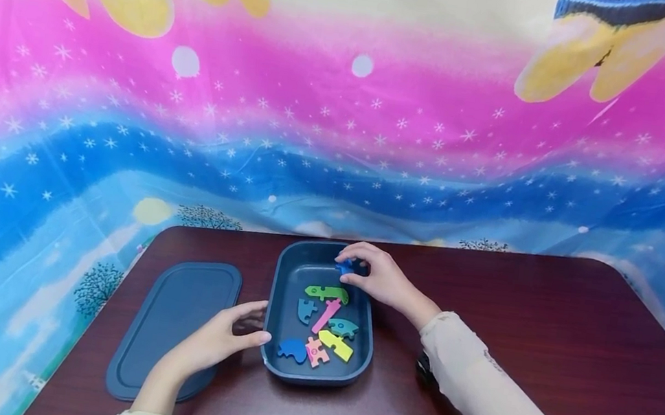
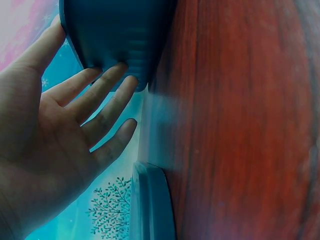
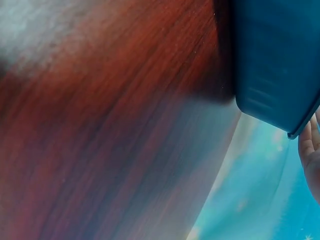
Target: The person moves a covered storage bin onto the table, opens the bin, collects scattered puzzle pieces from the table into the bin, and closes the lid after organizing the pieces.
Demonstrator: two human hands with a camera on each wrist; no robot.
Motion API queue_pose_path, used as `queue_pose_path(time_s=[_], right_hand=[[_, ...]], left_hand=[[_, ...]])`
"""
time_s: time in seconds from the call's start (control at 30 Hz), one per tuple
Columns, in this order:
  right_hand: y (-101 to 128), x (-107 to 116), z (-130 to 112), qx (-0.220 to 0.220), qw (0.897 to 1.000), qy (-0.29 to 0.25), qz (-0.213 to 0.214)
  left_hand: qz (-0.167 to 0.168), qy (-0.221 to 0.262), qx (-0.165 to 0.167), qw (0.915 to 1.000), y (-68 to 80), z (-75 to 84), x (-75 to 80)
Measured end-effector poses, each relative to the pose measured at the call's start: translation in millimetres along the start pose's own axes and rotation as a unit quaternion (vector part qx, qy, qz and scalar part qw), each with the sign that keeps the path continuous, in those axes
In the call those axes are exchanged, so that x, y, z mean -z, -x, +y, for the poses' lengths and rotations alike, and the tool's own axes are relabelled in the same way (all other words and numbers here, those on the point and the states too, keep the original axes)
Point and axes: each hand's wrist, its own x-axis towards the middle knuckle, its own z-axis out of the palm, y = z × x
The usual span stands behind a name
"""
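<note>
My right hand point(image 1: 385, 277) pinches a small blue puzzle piece point(image 1: 344, 266) between thumb and fingers, over the far right part of a dark blue-grey box point(image 1: 307, 276). At the box's left side my left hand point(image 1: 215, 340) has its thumb at the rim and its extended fingers against the outer wall point(image 2: 107, 30). Inside the box lie several flat puzzle pieces: a green one point(image 1: 322, 293), a pink strip point(image 1: 327, 315), a teal one point(image 1: 343, 327), a yellow one point(image 1: 335, 345), an orange-pink one point(image 1: 317, 353), a blue one point(image 1: 293, 349) and a grey-blue one point(image 1: 305, 311).
A dark blue-grey lid point(image 1: 168, 326) lies flat on the table left of the box, partly under the left forearm. The brown wooden table point(image 1: 529, 328) extends to the right. A colourful printed cloth point(image 1: 344, 112) hangs behind the table's far edge.
</note>
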Motion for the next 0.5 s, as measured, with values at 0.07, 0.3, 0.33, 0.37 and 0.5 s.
queue_pose_path(time_s=[0.07, 0.3, 0.33, 0.37, 0.5], right_hand=[[-1.7, -0.1, 0.3, -0.004, 1.0, 0.003, 0.001], [-4.8, -0.9, 1.4, -0.014, 1.0, 0.006, 0.005], [-4.9, -1.1, 1.4, -0.014, 1.0, 0.007, 0.006], [-5.1, -1.2, 1.3, -0.014, 1.0, 0.009, 0.006], [-5.2, -1.7, 0.6, -0.016, 1.0, 0.008, 0.01]], left_hand=[[0.0, 0.0, 0.0, 1.0, -0.1, -0.2, 0.1], [0.0, -0.006, 0.001, 1.0, -1.7, -1.8, 0.0], [0.001, -0.007, 0.001, 1.0, -1.9, -1.9, -0.1], [0.002, -0.009, 0.001, 1.0, -2.1, -2.0, -0.1], [0.002, -0.008, 0.003, 1.0, -1.7, -2.0, 0.0]])
